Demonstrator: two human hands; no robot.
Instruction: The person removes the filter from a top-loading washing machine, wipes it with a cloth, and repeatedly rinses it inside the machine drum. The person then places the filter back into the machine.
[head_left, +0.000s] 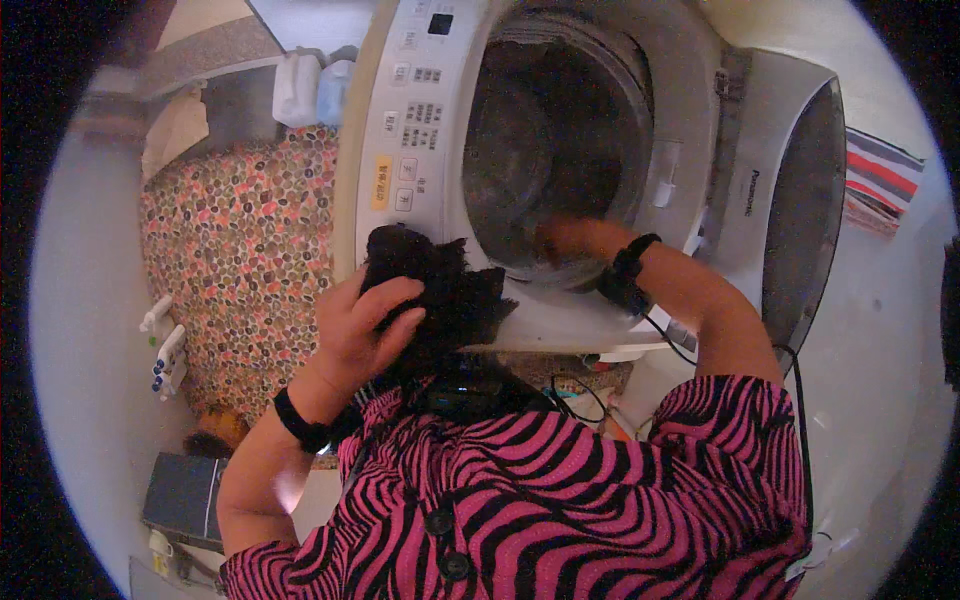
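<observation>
A white top-loading Panasonic washing machine (517, 315) stands before me, its lid (795, 187) raised at the right. My left hand (367, 322) grips a bundle of black cloth (442, 300) against the front corner of the machine's top, beside the control panel (409, 97). My right hand (574, 236) reaches into the near part of the drum (517, 150); it is blurred, and whether its fingers hold anything cannot be made out. The inside of the drum is dark, and what lies in it is hard to tell. Both wrists wear black bands.
Left of the machine lies a pebble-patterned floor mat (240, 247). White and blue plastic jugs (296, 90) stand at its far end. A dark grey box (180, 495) is at the lower left. Thin black cables hang near my right arm. A striped cloth (885, 180) lies beyond the lid.
</observation>
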